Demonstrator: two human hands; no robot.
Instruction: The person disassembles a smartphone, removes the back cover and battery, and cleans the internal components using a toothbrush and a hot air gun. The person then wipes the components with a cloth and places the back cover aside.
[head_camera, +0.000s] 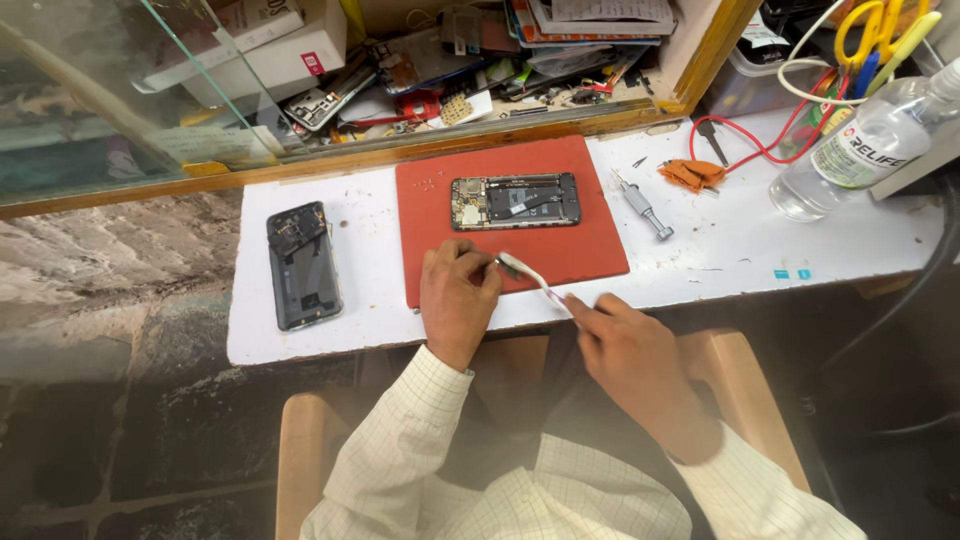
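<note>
An opened phone (515, 201) with its insides showing lies on a red mat (580, 245) on the white worktop (720, 250). My left hand (455, 300) rests on the mat's front edge, fingers curled around a small part I cannot make out. My right hand (625, 345) pinches a thin white strip-like tool (530, 277) whose far end reaches my left fingertips. A dark phone back cover (302, 265) lies on the worktop to the left of the mat.
A small metal screwdriver (643, 208) and an orange cloth (692, 174) lie right of the mat. A clear liquid bottle (865, 140), red wire (745, 140) and yellow scissors (875, 25) sit at far right. A cluttered shelf (450, 70) runs behind; glass pane (150, 90) at left.
</note>
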